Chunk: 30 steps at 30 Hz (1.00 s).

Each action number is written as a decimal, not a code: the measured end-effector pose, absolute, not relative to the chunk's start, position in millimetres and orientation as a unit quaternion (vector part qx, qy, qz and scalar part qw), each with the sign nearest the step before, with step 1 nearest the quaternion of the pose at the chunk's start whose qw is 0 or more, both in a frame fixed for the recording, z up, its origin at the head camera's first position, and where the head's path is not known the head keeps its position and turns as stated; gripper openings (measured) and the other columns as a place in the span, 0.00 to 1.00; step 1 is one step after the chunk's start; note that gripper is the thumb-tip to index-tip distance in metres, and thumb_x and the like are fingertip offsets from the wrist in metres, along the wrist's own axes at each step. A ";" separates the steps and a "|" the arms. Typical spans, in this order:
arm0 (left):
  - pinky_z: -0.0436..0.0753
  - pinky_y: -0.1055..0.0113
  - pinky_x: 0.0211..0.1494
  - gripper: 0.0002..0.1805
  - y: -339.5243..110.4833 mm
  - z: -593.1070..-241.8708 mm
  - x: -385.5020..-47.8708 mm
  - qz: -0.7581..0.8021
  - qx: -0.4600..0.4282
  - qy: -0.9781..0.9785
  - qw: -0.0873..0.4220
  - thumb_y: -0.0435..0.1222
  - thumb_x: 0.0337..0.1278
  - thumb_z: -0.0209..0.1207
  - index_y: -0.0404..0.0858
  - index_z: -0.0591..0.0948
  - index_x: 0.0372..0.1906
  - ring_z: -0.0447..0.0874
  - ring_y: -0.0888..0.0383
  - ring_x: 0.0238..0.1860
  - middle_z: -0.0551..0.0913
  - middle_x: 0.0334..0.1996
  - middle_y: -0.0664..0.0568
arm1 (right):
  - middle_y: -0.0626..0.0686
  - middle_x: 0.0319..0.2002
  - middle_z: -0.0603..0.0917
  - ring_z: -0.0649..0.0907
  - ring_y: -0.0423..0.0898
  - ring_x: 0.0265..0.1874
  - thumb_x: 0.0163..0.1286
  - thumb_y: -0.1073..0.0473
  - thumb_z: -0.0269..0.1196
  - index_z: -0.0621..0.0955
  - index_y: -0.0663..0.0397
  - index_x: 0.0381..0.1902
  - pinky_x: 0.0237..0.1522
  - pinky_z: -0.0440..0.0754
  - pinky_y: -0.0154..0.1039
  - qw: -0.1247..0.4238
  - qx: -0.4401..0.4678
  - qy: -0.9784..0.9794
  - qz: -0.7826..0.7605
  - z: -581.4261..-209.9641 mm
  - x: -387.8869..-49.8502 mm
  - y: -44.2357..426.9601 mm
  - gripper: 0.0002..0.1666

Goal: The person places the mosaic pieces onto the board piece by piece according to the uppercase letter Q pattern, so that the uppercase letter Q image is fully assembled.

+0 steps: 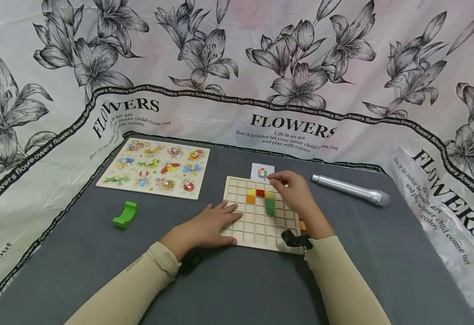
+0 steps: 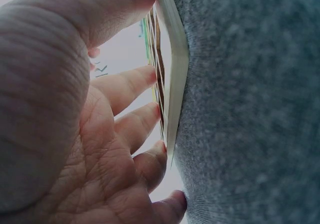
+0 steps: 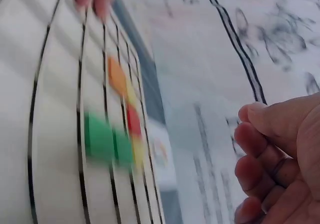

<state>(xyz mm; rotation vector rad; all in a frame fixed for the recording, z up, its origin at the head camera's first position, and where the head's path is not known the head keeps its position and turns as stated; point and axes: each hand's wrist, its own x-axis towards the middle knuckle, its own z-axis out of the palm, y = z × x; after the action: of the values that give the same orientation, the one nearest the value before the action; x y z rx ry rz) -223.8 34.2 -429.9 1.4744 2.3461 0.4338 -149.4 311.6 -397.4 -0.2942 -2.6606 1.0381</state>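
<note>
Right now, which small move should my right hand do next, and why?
Probably move your right hand to the orange piece beside the board and pick it up. The hand's fingers show nothing between them; one orange block sits under the left yellow block, but two green blocks under the right yellow block, so the left side looks shorter.

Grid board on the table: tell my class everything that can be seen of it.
The grid board is a thin, pale, roughly square panel that looks wooden, divided by lines into small squares. It lies flat on the grey table. Toward its far side, a red tile sits between two yellow tiles; an orange tile adjoins the left yellow, and two green tiles run nearer from the right one. The left hand touches its left side.
</note>
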 end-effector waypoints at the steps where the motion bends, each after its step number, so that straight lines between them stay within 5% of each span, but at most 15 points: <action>1: 0.50 0.33 0.88 0.42 33.5 -430.0 -224.2 0.151 0.518 0.825 0.168 0.52 0.72 0.69 0.48 0.70 0.84 0.47 0.42 0.90 0.59 0.88 0.50 | 0.59 0.53 0.86 0.80 0.54 0.41 0.85 0.57 0.62 0.88 0.55 0.63 0.38 0.77 0.46 0.138 -0.108 -0.918 0.357 -396.2 -141.9 318.3 0.17; 7: 0.49 0.31 0.88 0.42 26.3 -427.5 -227.2 0.154 0.514 0.827 0.168 0.51 0.70 0.70 0.46 0.70 0.84 0.48 0.41 0.90 0.59 0.88 0.48 | 0.58 0.49 0.86 0.80 0.48 0.37 0.84 0.58 0.64 0.87 0.56 0.63 0.35 0.78 0.43 0.086 -0.117 -0.938 0.314 -417.4 -92.2 352.0 0.16; 13: 0.47 0.30 0.88 0.42 20.2 -427.4 -229.4 0.155 0.505 0.832 0.172 0.51 0.71 0.70 0.46 0.70 0.84 0.46 0.40 0.90 0.58 0.88 0.48 | 0.56 0.53 0.87 0.82 0.47 0.44 0.78 0.59 0.70 0.90 0.53 0.53 0.44 0.82 0.47 0.069 -0.095 -0.957 0.265 -434.3 -62.8 358.0 0.10; 18: 0.48 0.29 0.87 0.42 20.7 -429.4 -229.3 0.164 0.507 0.829 0.170 0.51 0.71 0.70 0.46 0.70 0.84 0.46 0.40 0.90 0.58 0.88 0.47 | 0.57 0.51 0.86 0.81 0.47 0.42 0.75 0.60 0.72 0.89 0.56 0.52 0.46 0.81 0.48 0.072 -0.089 -0.962 0.248 -435.6 -59.1 357.1 0.11; 25: 0.48 0.30 0.87 0.42 28.8 -431.9 -225.5 0.166 0.521 0.820 0.169 0.52 0.71 0.69 0.46 0.69 0.85 0.47 0.40 0.90 0.58 0.88 0.48 | 0.52 0.39 0.85 0.78 0.46 0.34 0.76 0.59 0.72 0.84 0.52 0.47 0.35 0.75 0.41 0.089 -0.142 -0.948 0.270 -422.8 -48.9 357.4 0.07; 30: 0.49 0.29 0.87 0.43 32.5 -432.4 -223.7 0.167 0.525 0.818 0.166 0.52 0.70 0.70 0.45 0.70 0.84 0.48 0.39 0.90 0.60 0.88 0.46 | 0.53 0.39 0.87 0.80 0.49 0.34 0.80 0.58 0.69 0.87 0.52 0.48 0.32 0.76 0.41 0.113 -0.130 -0.940 0.295 -404.5 -73.5 335.4 0.05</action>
<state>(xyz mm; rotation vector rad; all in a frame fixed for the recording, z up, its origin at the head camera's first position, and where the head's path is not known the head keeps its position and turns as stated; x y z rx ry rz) -223.7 32.5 -432.4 1.4956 2.3296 0.4760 -73.5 335.4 -404.5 -0.3823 -2.7582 0.8656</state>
